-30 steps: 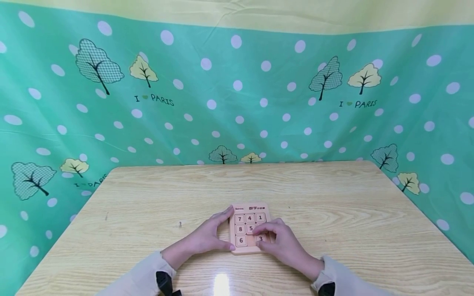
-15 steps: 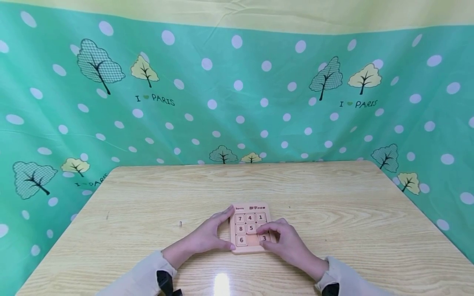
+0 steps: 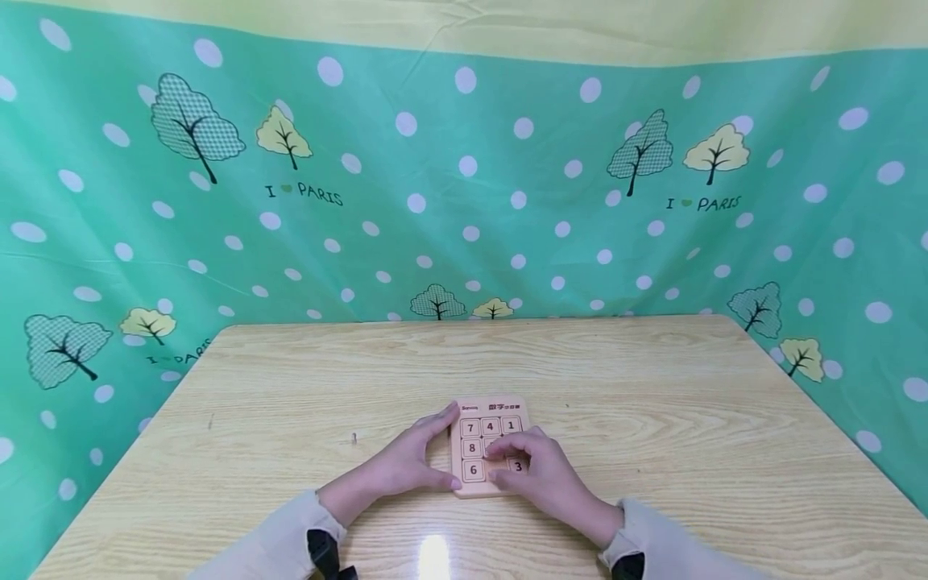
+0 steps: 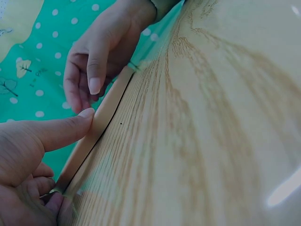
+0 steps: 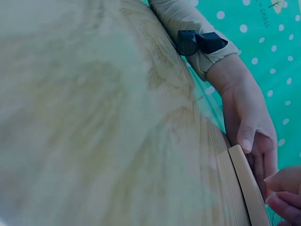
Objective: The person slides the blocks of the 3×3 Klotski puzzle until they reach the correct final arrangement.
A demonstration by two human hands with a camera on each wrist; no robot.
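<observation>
On the table (image 3: 290, 387) lies the board (image 3: 478, 489), probably light, stiff and best held by its sides. The left hand (image 3: 408, 461) grips the board's left side; the right hand (image 3: 545, 475) bends over its tiles (image 3: 474, 470), whether pinching one I cannot tell.

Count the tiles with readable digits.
6: tile 7, tile 4 and tile 1 across the top, tile 8 and tile 6 down the left, tile 3 bottom right; the right hand may hide others.
</observation>
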